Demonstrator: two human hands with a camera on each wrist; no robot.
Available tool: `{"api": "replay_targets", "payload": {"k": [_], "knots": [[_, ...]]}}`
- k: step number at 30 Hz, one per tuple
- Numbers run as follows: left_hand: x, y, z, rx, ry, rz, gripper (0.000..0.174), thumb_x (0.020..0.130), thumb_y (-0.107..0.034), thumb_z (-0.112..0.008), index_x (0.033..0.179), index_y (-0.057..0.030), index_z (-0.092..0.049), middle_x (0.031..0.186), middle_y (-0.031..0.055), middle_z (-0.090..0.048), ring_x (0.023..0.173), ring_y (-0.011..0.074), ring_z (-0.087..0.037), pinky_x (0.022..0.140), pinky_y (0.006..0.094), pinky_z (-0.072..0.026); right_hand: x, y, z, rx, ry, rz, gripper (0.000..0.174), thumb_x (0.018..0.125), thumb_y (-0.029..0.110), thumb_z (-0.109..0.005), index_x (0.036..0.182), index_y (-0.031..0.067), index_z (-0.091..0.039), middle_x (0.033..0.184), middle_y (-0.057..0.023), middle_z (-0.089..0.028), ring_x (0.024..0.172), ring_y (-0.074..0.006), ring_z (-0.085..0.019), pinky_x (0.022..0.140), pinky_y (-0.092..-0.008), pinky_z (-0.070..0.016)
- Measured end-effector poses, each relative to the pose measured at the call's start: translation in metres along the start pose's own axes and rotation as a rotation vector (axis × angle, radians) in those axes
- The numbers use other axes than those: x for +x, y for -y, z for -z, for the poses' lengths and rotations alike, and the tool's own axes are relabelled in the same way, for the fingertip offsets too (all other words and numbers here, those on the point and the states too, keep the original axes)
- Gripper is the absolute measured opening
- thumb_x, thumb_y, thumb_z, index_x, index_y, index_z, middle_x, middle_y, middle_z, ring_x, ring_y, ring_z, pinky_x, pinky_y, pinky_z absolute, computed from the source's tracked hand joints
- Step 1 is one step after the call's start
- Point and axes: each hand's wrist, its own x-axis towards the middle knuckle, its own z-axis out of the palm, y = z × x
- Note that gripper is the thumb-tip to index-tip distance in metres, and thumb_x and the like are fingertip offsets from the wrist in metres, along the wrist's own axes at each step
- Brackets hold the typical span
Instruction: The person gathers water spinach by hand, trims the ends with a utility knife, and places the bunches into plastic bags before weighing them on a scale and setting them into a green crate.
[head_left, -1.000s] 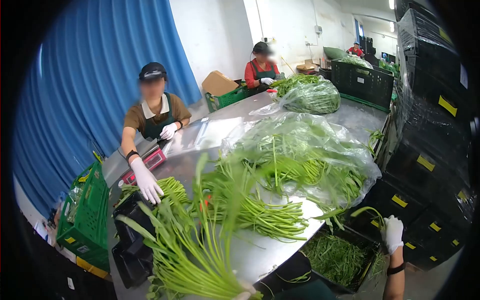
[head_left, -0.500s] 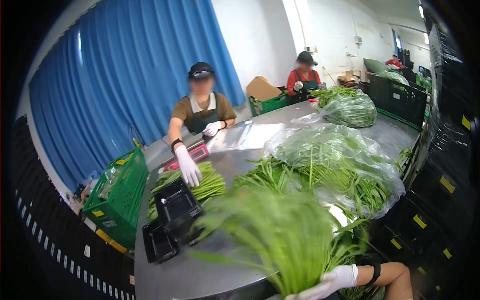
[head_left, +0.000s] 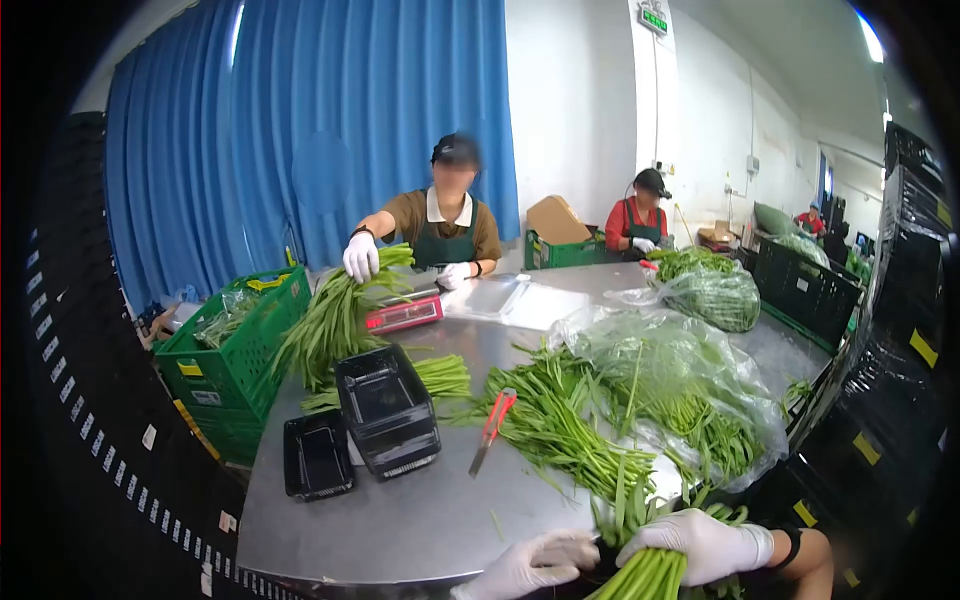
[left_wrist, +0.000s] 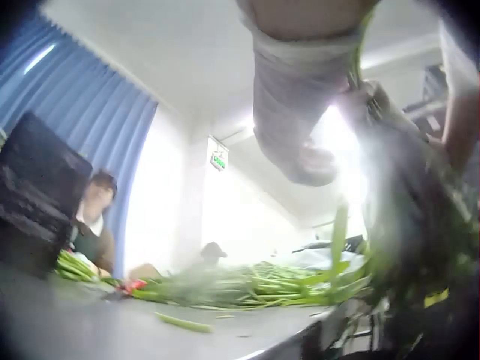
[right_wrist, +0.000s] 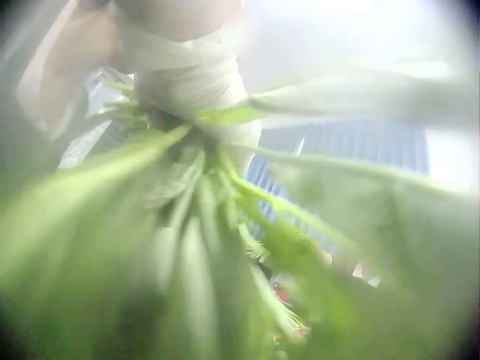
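White-gloved, the right hand (head_left: 695, 545) grips a bunch of leafy green stems (head_left: 645, 574) at the front edge of the table, cut ends towards the body. Beside it, the left hand (head_left: 535, 565) is apart from the bunch, its fingers loosely bent with nothing in them. In the left wrist view the left hand (left_wrist: 292, 112) hangs empty, and the bunch's dark leaves (left_wrist: 420, 202) droop at the right. Blurred leaves (right_wrist: 202, 262) fill the right wrist view below the right hand (right_wrist: 191, 86).
On the metal table (head_left: 390, 535) lie black trays (head_left: 385, 400), a red-handled knife (head_left: 492, 430), a pile of greens (head_left: 570, 425) and a plastic bag (head_left: 680, 350). Across it, a person (head_left: 450, 225) holds greens (head_left: 335, 315) near a red scale (head_left: 405, 313). Green crates (head_left: 235, 350) stand left.
The right hand has come in from the far right and grips the bunch, now lower at the edge. The left hand has let go. The person opposite has lifted greens. The head view has turned right-to-left.
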Motion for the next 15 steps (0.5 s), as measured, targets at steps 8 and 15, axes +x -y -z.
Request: {"api": "replay_targets", "payload": {"k": [8, 15], "knots": [[-0.048, -0.014, 0.004, 0.191, -0.116, -0.446, 0.058, 0.088, -0.028, -0.061, 0.135, -0.0048, -0.035, 0.129, 0.0136, -0.048, 0.119, 0.0236, -0.048, 0.101, 0.0380, -0.0393, 0.114, -0.008, -0.050, 0.143, -0.014, 0.489, 0.033, 0.085, 0.017, -0.066, 0.113, 0.0025, -0.058, 0.102, -0.0118, -0.064, 0.098, -0.0285, -0.061, 0.089, -0.0380, -0.0483], [-0.100, 0.067, 0.055, 0.708, -0.428, -0.466, 0.042, 0.087, -0.026, -0.062, 0.119, -0.0014, -0.051, 0.111, 0.0143, -0.059, 0.104, 0.0249, -0.056, 0.093, 0.0404, -0.0440, 0.266, -0.135, -0.022, -0.397, 0.047, 0.166, 0.025, 0.088, 0.022, -0.059, 0.106, 0.0066, -0.064, 0.107, -0.0111, -0.062, 0.091, -0.0277, -0.060, 0.077, -0.0369, -0.0476]]}}
